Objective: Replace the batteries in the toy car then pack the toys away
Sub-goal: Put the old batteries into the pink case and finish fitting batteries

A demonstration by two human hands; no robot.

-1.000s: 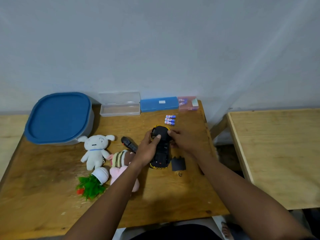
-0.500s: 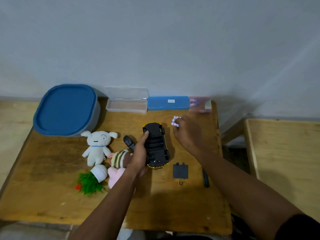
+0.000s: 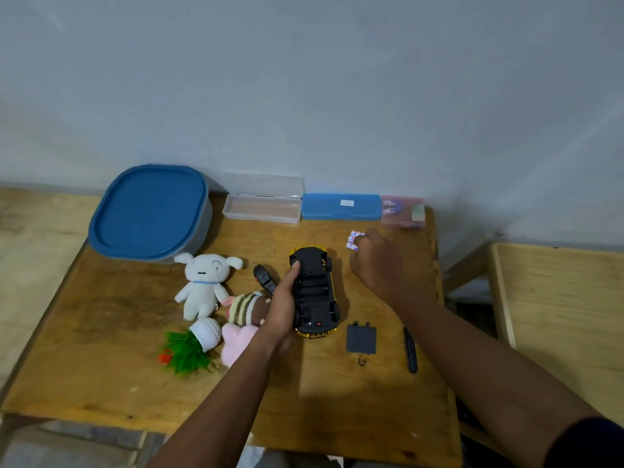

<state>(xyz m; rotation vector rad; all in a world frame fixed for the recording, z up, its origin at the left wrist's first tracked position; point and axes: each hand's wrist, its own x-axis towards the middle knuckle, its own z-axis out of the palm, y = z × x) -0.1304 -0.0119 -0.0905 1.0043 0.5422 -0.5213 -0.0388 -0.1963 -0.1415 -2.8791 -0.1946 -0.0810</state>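
The left hand (image 3: pixel 282 309) is gripping the upturned toy car (image 3: pixel 314 292) lying mid-bench (image 3: pixel 101 366); the right hand (image 3: pixel 374 261) is curling over the batteries (image 3: pixel 354 240) beyond it, seemingly pinching them.

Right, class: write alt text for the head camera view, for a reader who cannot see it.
A person's left hand steadies an upturned yellow toy car, its battery bay open, on a wooden table, while the right hand reaches the small batteries behind it. The battery cover and a screwdriver lie beside the car, plush toys to its left.
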